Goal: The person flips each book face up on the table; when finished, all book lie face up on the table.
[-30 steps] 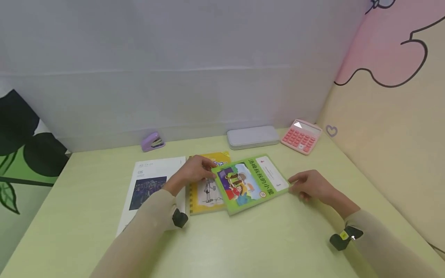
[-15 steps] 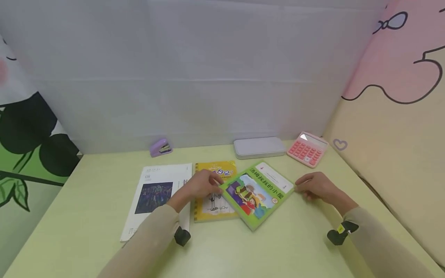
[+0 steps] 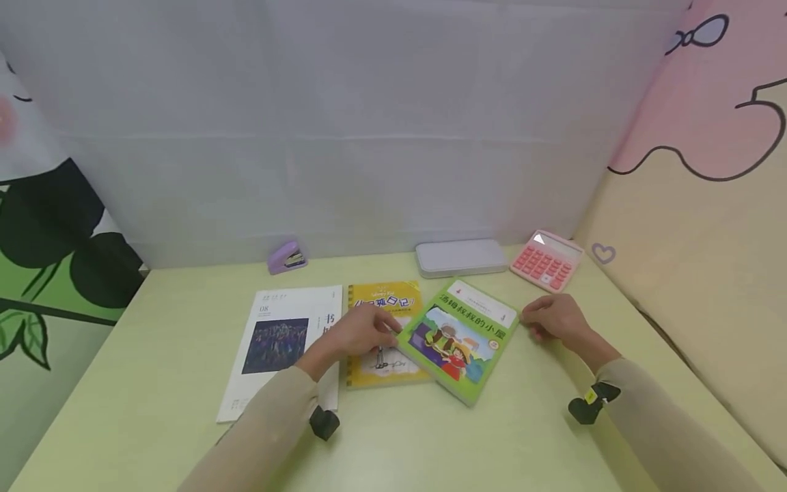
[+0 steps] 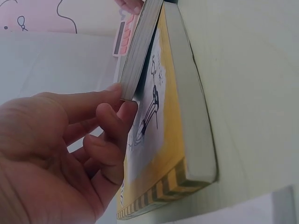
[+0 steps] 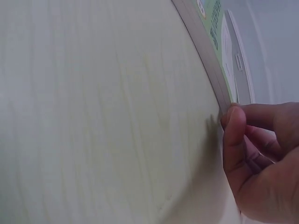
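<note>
A green picture-cover book lies tilted across the right side of a yellow book with a striped spine. My left hand pinches the green book's left corner; the left wrist view shows that corner raised a little over the yellow cover, with a dark gap below it. With thumb and fingertips my right hand pinches the opposite corner, low over the table in the right wrist view. Left of the yellow book is a white book with a dark picture, partly hidden by my left forearm.
Along the back of the pale green table stand a purple stapler, a light grey case and a pink calculator. A grey-white wall rises behind them, and a cream and pink wall borders the right side.
The green book has turned clockwise between both hands, its lower corner swinging right across the table. More of the yellow book's cover shows. The head view has also shifted slightly.
</note>
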The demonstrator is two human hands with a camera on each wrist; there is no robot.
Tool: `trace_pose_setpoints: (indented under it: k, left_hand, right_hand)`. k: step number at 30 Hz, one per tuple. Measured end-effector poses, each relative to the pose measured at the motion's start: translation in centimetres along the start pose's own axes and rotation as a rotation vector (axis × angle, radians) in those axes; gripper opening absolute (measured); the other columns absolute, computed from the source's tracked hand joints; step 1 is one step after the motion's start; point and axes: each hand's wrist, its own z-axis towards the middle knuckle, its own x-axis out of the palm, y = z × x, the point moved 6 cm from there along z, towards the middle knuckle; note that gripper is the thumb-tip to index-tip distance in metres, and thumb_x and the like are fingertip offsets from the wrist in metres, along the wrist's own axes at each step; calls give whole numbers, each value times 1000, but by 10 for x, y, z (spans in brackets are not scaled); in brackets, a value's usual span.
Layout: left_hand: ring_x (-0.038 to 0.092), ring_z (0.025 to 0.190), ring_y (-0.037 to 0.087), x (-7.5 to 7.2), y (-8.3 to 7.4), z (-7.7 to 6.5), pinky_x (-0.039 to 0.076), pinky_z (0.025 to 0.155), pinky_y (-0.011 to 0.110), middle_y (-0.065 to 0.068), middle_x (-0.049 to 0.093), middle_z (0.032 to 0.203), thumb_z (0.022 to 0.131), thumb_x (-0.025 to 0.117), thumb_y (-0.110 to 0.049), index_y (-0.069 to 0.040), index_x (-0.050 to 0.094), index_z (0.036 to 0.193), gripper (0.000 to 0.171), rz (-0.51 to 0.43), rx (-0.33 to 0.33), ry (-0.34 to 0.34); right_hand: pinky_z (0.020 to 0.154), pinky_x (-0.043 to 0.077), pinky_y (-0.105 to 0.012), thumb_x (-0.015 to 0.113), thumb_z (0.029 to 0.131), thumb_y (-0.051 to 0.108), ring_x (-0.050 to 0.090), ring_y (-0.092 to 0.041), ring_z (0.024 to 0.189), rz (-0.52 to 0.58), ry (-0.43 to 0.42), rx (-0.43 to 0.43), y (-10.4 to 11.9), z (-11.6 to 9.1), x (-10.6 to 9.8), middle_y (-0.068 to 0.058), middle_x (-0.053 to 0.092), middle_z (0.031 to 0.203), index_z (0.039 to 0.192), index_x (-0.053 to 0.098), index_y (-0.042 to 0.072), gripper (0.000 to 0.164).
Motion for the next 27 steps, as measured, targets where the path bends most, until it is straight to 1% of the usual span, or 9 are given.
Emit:
trace_pose_setpoints:
  k: [4,7,9,12,13,17,20,23,27]
  left_hand:
    - [61,61,17,3,-4,-2,48,65,27,3,71,86,94,80,-14,-14,82,111,17,8,6,12]
    - [60,61,16,9,-5,-5,47,63,27,4,68,77,93,81,-14,-15,82,110,17,17,10,33]
    - [59,61,16,15,-5,-7,46,62,27,4,68,76,92,82,-14,-15,82,111,19,0,9,57]
    - [57,60,15,25,-5,-9,45,59,25,4,69,78,91,82,-13,-14,81,115,23,-46,11,99]
    - [56,59,15,27,-6,-9,44,58,25,2,71,81,91,82,-13,-13,80,117,26,-63,15,109]
    - [46,51,13,36,-12,-8,36,52,23,-1,62,67,90,82,-11,-8,77,127,38,-88,58,138]
    - [44,51,12,40,-17,-6,34,53,24,-1,53,59,89,83,-11,-4,73,132,44,-73,87,140]
    - [47,56,12,44,-20,-6,37,56,24,-2,55,61,88,85,-13,-3,71,134,49,-45,114,136]
    - [50,61,13,47,-24,-5,40,60,26,-1,56,64,85,89,-19,-5,69,139,59,2,135,120]
  right_hand:
    - [55,55,-23,73,97,9,64,-8,56,-26,-25,-24,4,2,-1,0,69,68,117,70,-13,30]
    - [54,53,-24,73,96,12,62,-8,56,-80,-21,-29,4,1,-2,1,67,66,120,70,-12,33]
    - [53,50,-24,74,96,14,59,-8,55,-113,0,-26,3,-1,-1,1,65,65,125,69,-10,38]
    - [51,44,-24,75,96,18,53,-9,54,-156,57,-36,3,-3,1,1,60,64,134,63,-10,49]
    - [51,43,-24,76,96,19,52,-9,54,-164,74,-38,4,-3,1,1,59,64,137,60,-10,53]
    - [51,41,-25,79,95,22,50,-11,55,-189,129,-59,6,-4,1,0,56,66,148,51,-8,67]
    - [51,40,-25,79,94,21,49,-12,55,-203,161,-67,8,-4,2,0,55,65,153,46,-6,73]
    - [51,40,-25,79,93,19,49,-13,54,-219,200,-77,9,-3,4,1,54,65,157,41,-6,78]
    - [51,41,-25,78,94,18,49,-13,55,-228,226,-85,10,-1,5,1,55,66,161,37,-3,81]
